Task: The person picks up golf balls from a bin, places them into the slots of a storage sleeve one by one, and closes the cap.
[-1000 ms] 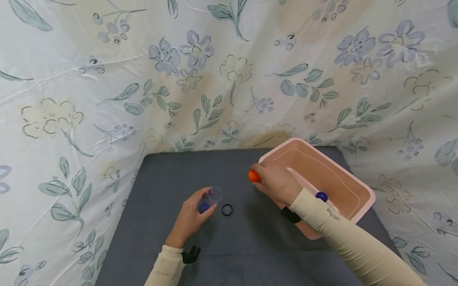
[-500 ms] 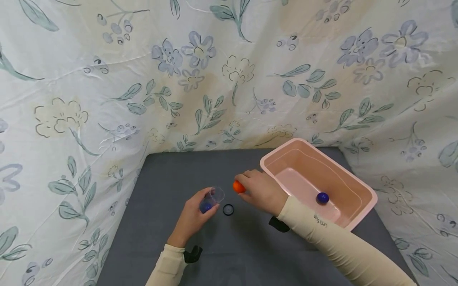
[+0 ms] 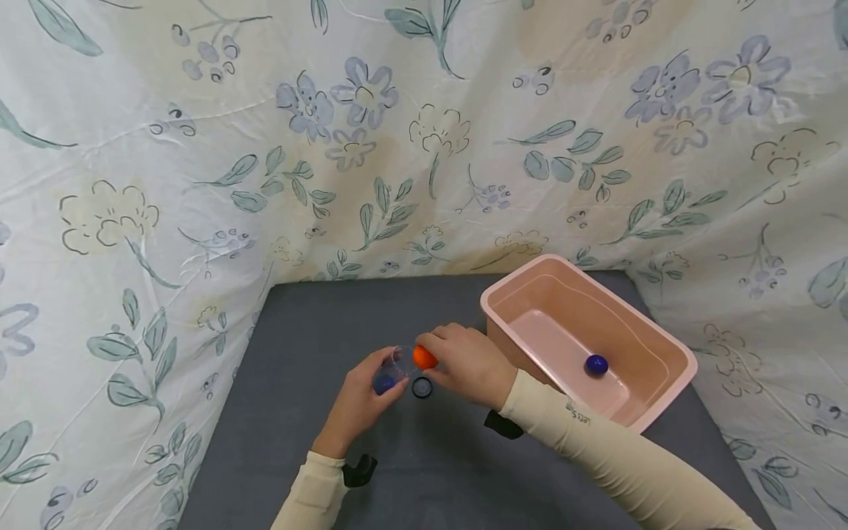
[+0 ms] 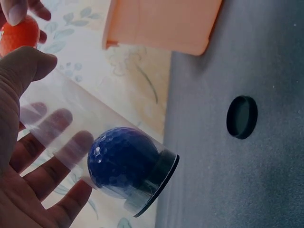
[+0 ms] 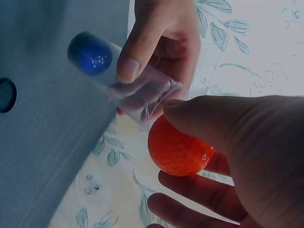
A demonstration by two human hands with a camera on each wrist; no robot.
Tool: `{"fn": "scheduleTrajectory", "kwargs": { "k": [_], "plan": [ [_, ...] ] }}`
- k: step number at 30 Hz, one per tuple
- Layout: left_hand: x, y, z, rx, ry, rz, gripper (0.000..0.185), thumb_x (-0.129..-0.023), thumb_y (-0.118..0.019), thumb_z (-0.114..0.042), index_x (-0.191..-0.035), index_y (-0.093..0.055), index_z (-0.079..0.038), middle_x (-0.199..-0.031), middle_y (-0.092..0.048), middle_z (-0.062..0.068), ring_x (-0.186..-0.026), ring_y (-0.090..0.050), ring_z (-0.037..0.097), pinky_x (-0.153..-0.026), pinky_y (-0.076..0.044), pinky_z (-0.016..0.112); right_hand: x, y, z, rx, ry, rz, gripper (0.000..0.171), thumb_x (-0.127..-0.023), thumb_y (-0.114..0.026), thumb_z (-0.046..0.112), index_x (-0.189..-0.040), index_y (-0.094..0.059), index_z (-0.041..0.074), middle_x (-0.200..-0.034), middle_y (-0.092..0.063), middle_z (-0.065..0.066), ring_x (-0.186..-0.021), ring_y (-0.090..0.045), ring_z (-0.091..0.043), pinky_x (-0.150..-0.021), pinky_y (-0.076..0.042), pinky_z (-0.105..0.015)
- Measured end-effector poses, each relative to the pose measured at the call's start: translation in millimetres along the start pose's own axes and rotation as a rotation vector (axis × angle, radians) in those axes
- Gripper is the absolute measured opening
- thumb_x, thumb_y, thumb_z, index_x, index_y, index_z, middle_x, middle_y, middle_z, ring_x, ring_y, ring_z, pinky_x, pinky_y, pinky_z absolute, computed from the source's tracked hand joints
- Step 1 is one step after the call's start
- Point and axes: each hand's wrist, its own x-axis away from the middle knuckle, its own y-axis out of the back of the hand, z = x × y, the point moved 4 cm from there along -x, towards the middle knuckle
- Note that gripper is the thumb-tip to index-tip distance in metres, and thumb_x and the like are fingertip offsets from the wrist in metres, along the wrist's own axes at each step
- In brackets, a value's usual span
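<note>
My left hand (image 3: 361,401) grips a clear plastic tube (image 4: 71,104), held tilted with its mouth toward the right hand. A dark blue golf ball (image 4: 122,159) sits at the tube's black-capped bottom end. Between the thumb and fingers of my right hand (image 3: 473,364) is an orange golf ball (image 5: 178,145), right at the tube's open rim. On the table below the hands lies a round black cap (image 4: 242,117), separate from the tube.
A pink plastic basin (image 3: 530,346) stands at the right of the dark grey table (image 3: 331,316), with one blue golf ball (image 3: 596,365) inside. Floral cloth (image 3: 424,147) hangs behind and along both sides.
My right hand has carried the orange golf ball leftward and down from the basin's edge to the tube's mouth. The left hand with the tube has stayed nearly in place.
</note>
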Motion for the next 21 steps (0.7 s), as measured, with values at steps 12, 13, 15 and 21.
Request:
{"fn": "scheduleTrajectory", "kwargs": {
  "k": [12,13,15,21],
  "plan": [
    [3.7,-4.6,-2.7,0.013,-0.065,0.02,0.053,-0.092,-0.081,-0.021,-0.14,-0.059,-0.016,-0.125,-0.069,0.003,-0.107,-0.069,0.021,-0.089,-0.061,0.044,-2.7,-9.8,6.3,-0.047,0.018,0.041,0.041,-0.089,-0.084,0.027,-0.126,-0.069,0.015,-0.112,-0.073,-0.003,-0.095,-0.069,-0.021,-0.083,-0.061,-0.036],
    [3.8,-5.0,-3.3,0.009,-0.074,0.02,0.054,-0.092,-0.081,-0.021,-0.141,-0.059,-0.016,-0.125,-0.069,0.003,-0.107,-0.069,0.021,-0.089,-0.061,0.043,-2.5,-10.1,6.5,-0.054,0.019,0.043,0.041,-0.089,-0.084,0.027,-0.126,-0.068,0.015,-0.112,-0.073,-0.003,-0.095,-0.069,-0.021,-0.082,-0.061,-0.036],
    [4.2,-5.7,-4.8,0.006,-0.085,0.021,0.053,-0.092,-0.081,-0.021,-0.141,-0.059,-0.016,-0.127,-0.069,0.003,-0.109,-0.068,0.02,-0.091,-0.061,0.043,-2.0,-11.0,7.0,-0.062,0.024,0.05,0.042,-0.09,-0.083,0.027,-0.127,-0.068,0.015,-0.112,-0.073,-0.003,-0.094,-0.069,-0.02,-0.082,-0.061,-0.035],
    [4.8,-6.8,-8.3,0.004,-0.08,0.021,0.054,-0.093,-0.081,-0.022,-0.142,-0.059,-0.015,-0.133,-0.068,0.005,-0.114,-0.069,0.02,-0.094,-0.06,0.043,0.6,-12.5,7.8,-0.067,0.037,0.057,0.044,-0.09,-0.083,0.028,-0.129,-0.067,0.014,-0.114,-0.073,-0.005,-0.097,-0.07,-0.022,-0.083,-0.061,-0.036]
  ]
}}
